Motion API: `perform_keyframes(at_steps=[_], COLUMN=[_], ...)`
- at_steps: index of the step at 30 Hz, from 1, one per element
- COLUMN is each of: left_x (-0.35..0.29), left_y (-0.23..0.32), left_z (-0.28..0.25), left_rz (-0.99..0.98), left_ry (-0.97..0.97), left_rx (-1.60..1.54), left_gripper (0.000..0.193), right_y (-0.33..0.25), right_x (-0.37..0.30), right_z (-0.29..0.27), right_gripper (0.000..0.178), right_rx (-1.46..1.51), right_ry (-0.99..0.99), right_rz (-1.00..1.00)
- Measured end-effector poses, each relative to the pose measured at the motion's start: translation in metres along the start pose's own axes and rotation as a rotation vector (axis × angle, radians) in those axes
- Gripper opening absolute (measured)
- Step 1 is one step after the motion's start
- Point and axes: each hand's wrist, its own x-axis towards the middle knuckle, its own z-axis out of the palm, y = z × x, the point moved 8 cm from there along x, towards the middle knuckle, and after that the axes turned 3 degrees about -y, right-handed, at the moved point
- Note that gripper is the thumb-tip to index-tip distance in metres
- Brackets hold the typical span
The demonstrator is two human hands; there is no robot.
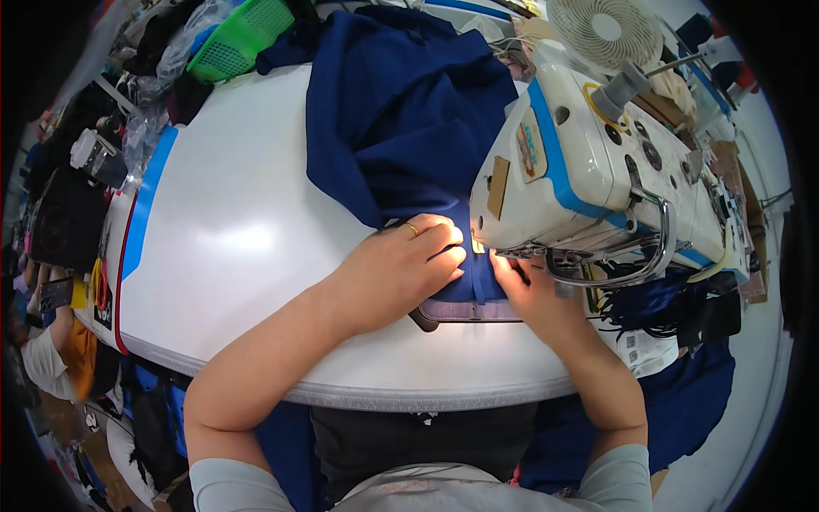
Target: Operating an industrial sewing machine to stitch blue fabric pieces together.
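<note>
A navy blue cloth lies bunched on the sewing table and runs forward under the head of a white sewing machine. My left hand, with a ring on one finger, is closed, its curled fingers gripping and pressing the cloth just left of the lit needle area. On the other side, my right hand rests with its thumb stretched out at the cloth's edge and apart from the other fingers. The machine head partly hides those fingers. A narrow navy strip hangs between both hands, over the machine's front plate.
A green plastic basket stands at the far left, and a white fan at the far right. Dark cords lie right of my right hand. Orange-handled scissors sit by the left edge. Another person is farther left.
</note>
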Motion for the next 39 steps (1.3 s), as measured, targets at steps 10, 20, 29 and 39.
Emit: perform_keyframes(at_steps=[10, 20, 29, 39], left_x=[0.002, 0.005, 0.000, -0.002], left_y=[-0.005, 0.006, 0.009, 0.010], left_z=[-0.009, -0.014, -0.013, -0.013], left_rz=[-0.040, 0.094, 0.137, 0.128], left_ry=[0.003, 0.046, 0.052, 0.075], left_rx=[-0.046, -0.167, -0.240, -0.274], left_gripper=[0.022, 0.037, 0.026, 0.017], right_y=[0.029, -0.027, -0.032, -0.044], right_x=[0.001, 0.013, 0.008, 0.010], right_z=[0.023, -0.039, -0.027, -0.035], right_gripper=[0.024, 0.023, 0.024, 0.024], right_rx=[-0.163, 0.382, 0.425, 0.321], right_ry=[-0.421, 0.022, -0.082, -0.060], right_rz=[0.294, -0.264, -0.201, -0.235])
